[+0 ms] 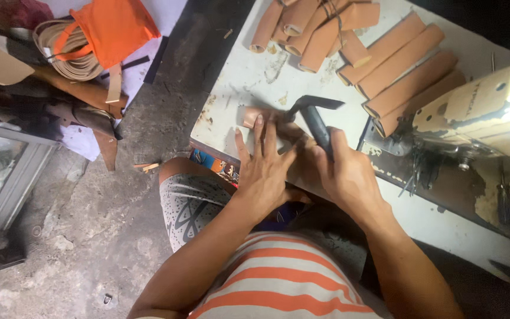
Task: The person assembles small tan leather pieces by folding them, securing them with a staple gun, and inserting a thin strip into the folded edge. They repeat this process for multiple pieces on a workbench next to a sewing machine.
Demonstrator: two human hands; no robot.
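Note:
My left hand [265,165] lies flat with fingers spread on a small tan leather piece [251,116] at the near edge of the white worktable [237,82]. My right hand [346,171] is closed around the dark handle of a black hammer [314,112], whose head rests just right of the leather piece. Part of the leather is hidden under my left fingers.
Several rolled tan leather tubes [402,65] lie at the table's far side. A worn cream sewing machine [485,109] stands at the right. On the floor at left are an orange bag [110,29], coiled straps [69,53] and leather scraps [84,109].

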